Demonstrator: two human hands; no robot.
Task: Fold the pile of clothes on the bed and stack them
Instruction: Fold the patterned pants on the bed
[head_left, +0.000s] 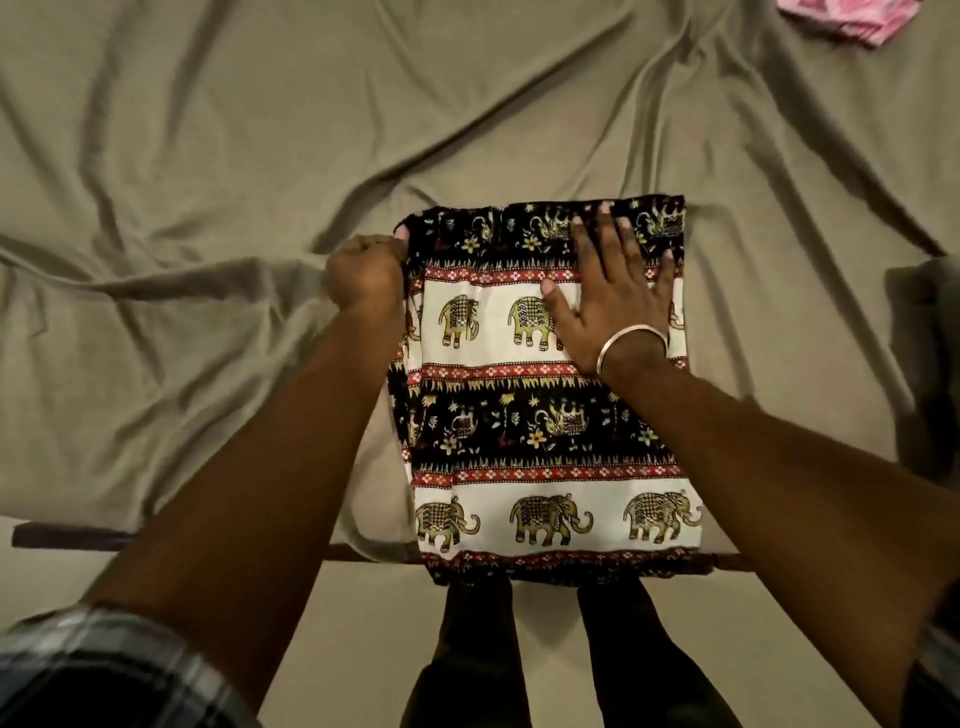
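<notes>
While the right hand (610, 306) lies flat w/ fingers spread and straight on the far half of the elephant-print garment (545, 441), the left hand (366, 278) is curled at the garment's far-left corner, its grip closed on the cloth edge there, though the fingertips are tucked under and hard to see, so prob. a pinch rather than a full fist. A thin metal bangle (631, 340) sits on the right wrist.

Garment is folded to a rough rectangle, lying on the bed sheet (208, 208) at the near edge of the bed, approx. centre of view. Bands run across it: black w/ flowers at the far end, then white w/ elephants, black again, white elephants again, and a dark hem at the near end that hangs slightly over the bed edge. Red patterned strips separate the bands.

Sheet is olive-grey and heavily creased, wrinkles fanning out from the garment. A pink cloth (852, 18) lies at the far-right corner, well apart from the hands, partly cut off by the frame. At right, a dark olive bundle (924, 364) rests near the frame edge. Plaid sleeve (119, 660) shows at lower left; the person's dark-trousered legs (545, 654) stand just below the bed edge.
</notes>
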